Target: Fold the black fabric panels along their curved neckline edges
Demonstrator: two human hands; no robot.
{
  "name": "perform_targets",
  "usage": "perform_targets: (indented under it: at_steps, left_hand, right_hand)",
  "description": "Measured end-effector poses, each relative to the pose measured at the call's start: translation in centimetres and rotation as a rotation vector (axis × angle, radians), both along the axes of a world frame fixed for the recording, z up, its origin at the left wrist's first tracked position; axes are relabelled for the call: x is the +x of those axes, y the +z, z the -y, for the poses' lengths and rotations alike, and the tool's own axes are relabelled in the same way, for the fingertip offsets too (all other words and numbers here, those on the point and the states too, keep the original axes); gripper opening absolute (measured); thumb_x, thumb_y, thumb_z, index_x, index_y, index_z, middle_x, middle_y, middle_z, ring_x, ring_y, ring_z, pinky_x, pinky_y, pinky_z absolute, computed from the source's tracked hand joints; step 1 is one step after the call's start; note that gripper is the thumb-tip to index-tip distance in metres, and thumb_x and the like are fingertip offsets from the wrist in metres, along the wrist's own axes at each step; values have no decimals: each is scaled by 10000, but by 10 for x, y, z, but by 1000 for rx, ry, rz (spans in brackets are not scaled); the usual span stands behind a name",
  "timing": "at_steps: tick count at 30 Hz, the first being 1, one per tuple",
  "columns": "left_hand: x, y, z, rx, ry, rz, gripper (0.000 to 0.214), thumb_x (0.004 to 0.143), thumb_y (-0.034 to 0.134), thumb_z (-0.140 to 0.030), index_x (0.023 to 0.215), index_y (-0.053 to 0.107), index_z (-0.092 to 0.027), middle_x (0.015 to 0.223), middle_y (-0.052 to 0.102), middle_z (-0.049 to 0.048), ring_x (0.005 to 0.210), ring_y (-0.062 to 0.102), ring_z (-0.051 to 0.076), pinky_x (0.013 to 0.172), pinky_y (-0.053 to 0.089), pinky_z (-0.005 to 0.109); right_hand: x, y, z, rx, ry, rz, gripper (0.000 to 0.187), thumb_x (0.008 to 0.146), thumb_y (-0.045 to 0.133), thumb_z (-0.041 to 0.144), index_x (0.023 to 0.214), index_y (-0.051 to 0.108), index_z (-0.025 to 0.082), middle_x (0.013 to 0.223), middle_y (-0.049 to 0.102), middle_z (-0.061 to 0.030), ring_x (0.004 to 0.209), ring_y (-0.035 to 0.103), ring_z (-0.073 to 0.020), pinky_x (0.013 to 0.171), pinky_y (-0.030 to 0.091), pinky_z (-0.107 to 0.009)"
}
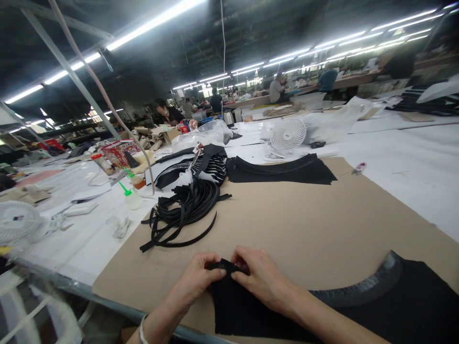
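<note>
My left hand (195,279) and my right hand (260,277) meet at the near edge of the table, both pinching the top corner of a black fabric piece (376,306) that lies on brown cardboard (304,220). The fingers of both hands are curled on the fabric's edge. The piece spreads to the right, with a grey curved trim (362,286) along its upper edge. A bundle of black strips (182,210) lies on the cardboard beyond my left hand.
A stack of black fabric pieces (279,169) and striped pieces (211,167) lie further back. Small white fans (287,136) (17,220), glue bottles with green caps (131,193), a plastic bag (204,136) and boxes stand around. Other people work at distant tables.
</note>
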State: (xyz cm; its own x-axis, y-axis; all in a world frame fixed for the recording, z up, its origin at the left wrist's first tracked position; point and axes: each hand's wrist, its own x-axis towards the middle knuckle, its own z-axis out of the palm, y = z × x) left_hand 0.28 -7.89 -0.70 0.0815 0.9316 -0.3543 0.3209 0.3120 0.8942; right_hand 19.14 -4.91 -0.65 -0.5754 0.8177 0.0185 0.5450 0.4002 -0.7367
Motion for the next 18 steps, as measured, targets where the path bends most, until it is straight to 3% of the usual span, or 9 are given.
perform_targets:
  at_steps: [5,12,18]
  left_hand:
    - [3,9,7,8,16,14,236,669,628,-368,670,504,-167,596,425,-56,593,362,96,563,259,229]
    - [11,21,11,43,-8,-56,205,665,592,-351,647,508,-166,596,371,-56,601,318,102,561,247,240]
    - [14,28,15,133,-44,-136,174,679,513,-320,594,452,-181,598,330,-48,621,307,112,558,240,249]
  right_hand:
    - [7,8,9,256,85,-57,207,826,604,137,1007,559,230,1020,610,3,946,524,-172,857,329,-316]
    - [4,13,10,554,210,60,91,893,544,165,973,558,209,965,594,-26,891,511,-185,864,313,-359]
    - [3,10,9,624,194,70,62,894,553,180,951,568,198,944,601,-39,880,511,-203,843,310,-372]
